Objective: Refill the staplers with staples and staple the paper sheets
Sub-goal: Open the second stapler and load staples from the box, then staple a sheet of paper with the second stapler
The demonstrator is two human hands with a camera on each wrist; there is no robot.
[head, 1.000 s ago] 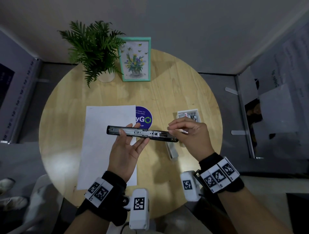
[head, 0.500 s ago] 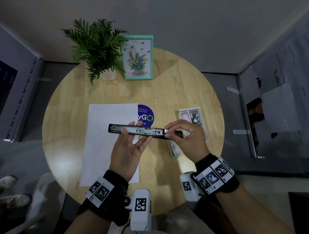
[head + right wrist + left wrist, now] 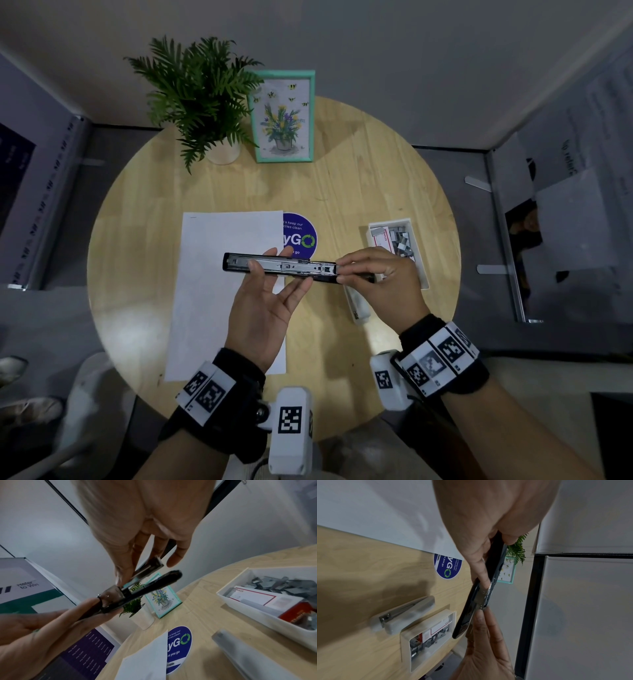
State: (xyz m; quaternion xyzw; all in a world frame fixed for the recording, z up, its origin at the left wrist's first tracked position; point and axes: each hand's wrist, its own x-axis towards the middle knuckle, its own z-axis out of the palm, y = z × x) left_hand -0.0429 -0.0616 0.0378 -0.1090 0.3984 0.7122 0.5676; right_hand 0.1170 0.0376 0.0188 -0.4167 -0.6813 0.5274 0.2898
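Staples [image 3: 147, 568] pinched in my right hand [image 3: 380, 284] sit at the open black stapler [image 3: 284, 268], which my left hand [image 3: 263, 301] grips above the table's middle [image 3: 342, 192]. Tilted entry could jam the strip or scatter it.

My head camera looks steeply down on the round pale-wood worktop [image 3: 359, 178] from above; each wrist camera sits close behind its own hand, facing along my fingers; all three share the round blue sticker [image 3: 301, 236] [image 3: 447, 566] [image 3: 180, 646].
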